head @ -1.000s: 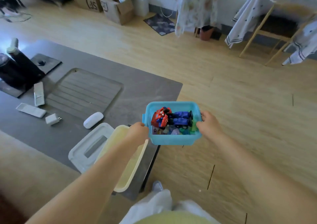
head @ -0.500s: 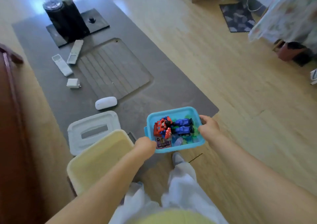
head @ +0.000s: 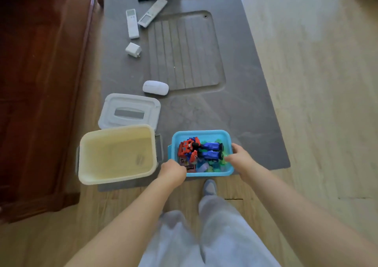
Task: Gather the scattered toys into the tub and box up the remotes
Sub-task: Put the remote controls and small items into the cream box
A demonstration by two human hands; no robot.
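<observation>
At the bottom of the frame the person's legs in light grey trousers [head: 216, 236] stand on the wooden floor [head: 327, 123], one foot pointing toward the counter [head: 245, 107]. Both bare forearms reach up to the lower centre, where the blue tub [head: 201, 134] sits at the counter's near edge. The left hand [head: 173, 171] grips the tub's near left corner with curled fingers; the right hand [head: 239, 159] holds its right rim, thumb over the edge. Inside the tub lie a red and blue toy robot [head: 201, 151] and small green and pale toy pieces beneath it.

Just left of the tub stands an open cream box [head: 117, 154], nothing visible inside. Its white lid [head: 129, 111] lies flat behind it, touching or nearly touching the box's far rim. Farther up, a white mouse [head: 155, 87] rests beside a ribbed recess [head: 184, 52] in the counter. Above that, a white charger plug [head: 133, 49], then two remotes [head: 132, 23] near each other, one white and upright in the frame, one grey and slanted. A dark wooden cabinet [head: 41, 82] fills the left side.
</observation>
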